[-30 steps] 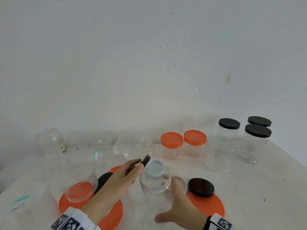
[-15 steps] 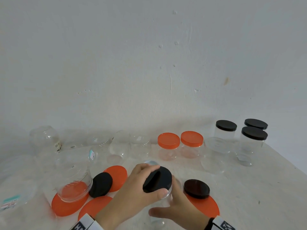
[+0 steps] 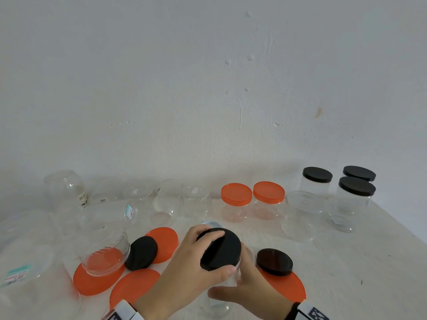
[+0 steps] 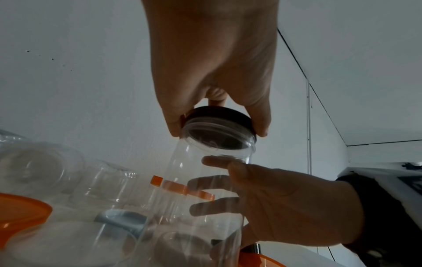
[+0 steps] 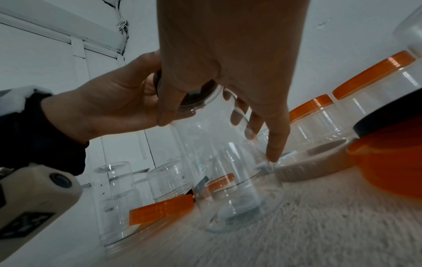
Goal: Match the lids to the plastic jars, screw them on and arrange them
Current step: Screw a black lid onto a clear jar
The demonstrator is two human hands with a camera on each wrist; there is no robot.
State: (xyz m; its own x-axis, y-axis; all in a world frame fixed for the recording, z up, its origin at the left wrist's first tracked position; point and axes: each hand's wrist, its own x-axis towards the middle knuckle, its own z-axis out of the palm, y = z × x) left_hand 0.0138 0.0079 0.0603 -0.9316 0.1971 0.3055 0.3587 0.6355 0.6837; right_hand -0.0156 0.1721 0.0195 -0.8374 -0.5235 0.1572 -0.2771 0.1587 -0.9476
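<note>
A clear plastic jar [image 3: 217, 306] stands upright near the table's front edge. A black lid [image 3: 227, 244] sits on its mouth. My left hand [image 3: 217, 255] grips that lid from above, thumb on the near rim and fingers over the far rim. My right hand [image 3: 240, 282] holds the jar body from the right, thumb in front. In the left wrist view the left hand's fingers [image 4: 260, 126] clasp the lid [image 4: 219, 115] over the jar's neck [image 4: 217, 144], with the right hand [image 4: 285, 207] below. In the right wrist view the right hand's fingers [image 5: 274, 148] wrap the jar [image 5: 228, 180].
Loose black lids [image 3: 141, 253] [image 3: 275, 261] lie on loose orange lids [image 3: 161, 243] [image 3: 288, 287]. An open jar [image 3: 106, 248] lies on its side at left. Orange-capped jars [image 3: 236, 195] and black-capped jars [image 3: 317, 175] stand at the back right, with several open clear jars [image 3: 64, 188] at the back left.
My left hand brought the black lid from beside the open jar onto its mouth and now grips it there. The right hand stayed on the jar body.
</note>
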